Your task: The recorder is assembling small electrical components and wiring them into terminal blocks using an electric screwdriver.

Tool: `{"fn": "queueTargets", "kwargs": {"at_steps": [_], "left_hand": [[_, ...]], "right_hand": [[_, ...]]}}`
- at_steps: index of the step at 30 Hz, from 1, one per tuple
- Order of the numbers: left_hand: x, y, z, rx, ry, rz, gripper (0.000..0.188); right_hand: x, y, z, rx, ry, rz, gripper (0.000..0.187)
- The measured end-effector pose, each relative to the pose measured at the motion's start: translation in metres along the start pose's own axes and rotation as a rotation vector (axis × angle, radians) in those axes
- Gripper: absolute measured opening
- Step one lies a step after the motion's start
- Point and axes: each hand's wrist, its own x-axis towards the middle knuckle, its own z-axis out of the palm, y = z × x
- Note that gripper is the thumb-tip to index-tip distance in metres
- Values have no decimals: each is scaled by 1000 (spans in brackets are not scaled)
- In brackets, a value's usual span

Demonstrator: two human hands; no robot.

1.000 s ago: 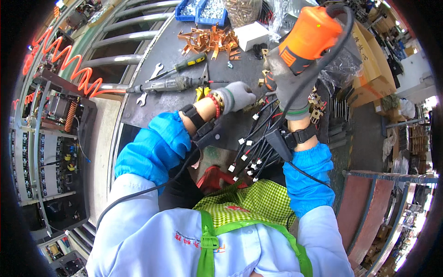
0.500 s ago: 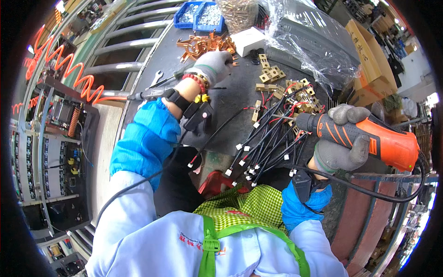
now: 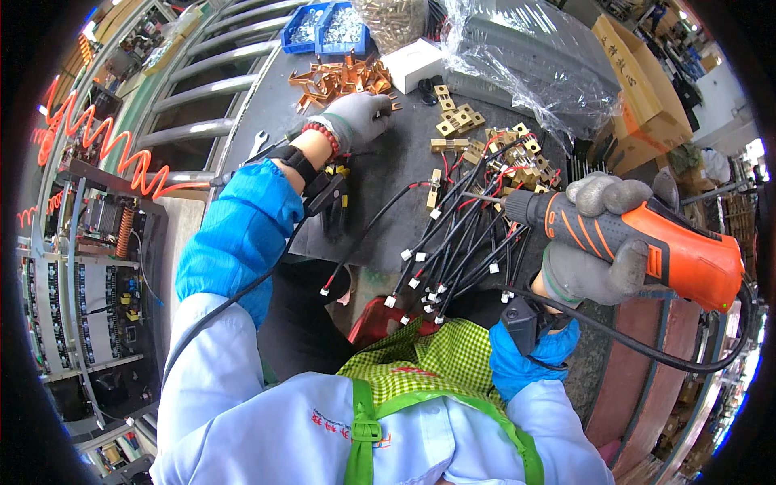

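My left hand (image 3: pixel 360 121), in a grey glove, is at the near edge of a pile of copper brackets (image 3: pixel 339 79). Its fingers are curled; whatever they may hold is hidden. Gripped in my gloved right hand (image 3: pixel 594 271) is an orange and black power screwdriver (image 3: pixel 691 255), its thin bit pointing left. The bit's tip is close to a brass-coloured terminal block (image 3: pixel 434 191) that has red and black wires. More such blocks (image 3: pixel 525 162) lie heaped behind the bit, their black cables (image 3: pixel 453 250) ending in white connectors toward me.
Behind the copper pile stands a blue divided bin (image 3: pixel 339 31) of small metal parts. A white box (image 3: pixel 412 65) sits right of it, before plastic-wrapped grey metal (image 3: pixel 525 65). A cardboard box (image 3: pixel 647 89) is at the far right. A wrench (image 3: pixel 259 143) and pliers (image 3: pixel 338 198) lie near my left arm.
The whole scene has shifted slightly left in view. My left hand stays beside the copper brackets, and my right hand still grips the power screwdriver.
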Motion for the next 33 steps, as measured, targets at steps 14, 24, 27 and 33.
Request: {"fn": "queueTargets", "kwargs": {"at_steps": [14,24,27,33], "left_hand": [[-92,153,19,-2609,-299,-303,23],[-94,168,29,-2825,-221,-195,18],[-95,167,31,-2702,-171,-217,19],[-94,147,17,-2126,-101,-240,31]], "right_hand": [[0,-16,11,-45,-7,-52,54],[-1,-21,8,-85,9,-11,53],[-2,-19,7,-55,-21,-16,55],[3,-6,6,9,10,-9,58]]}}
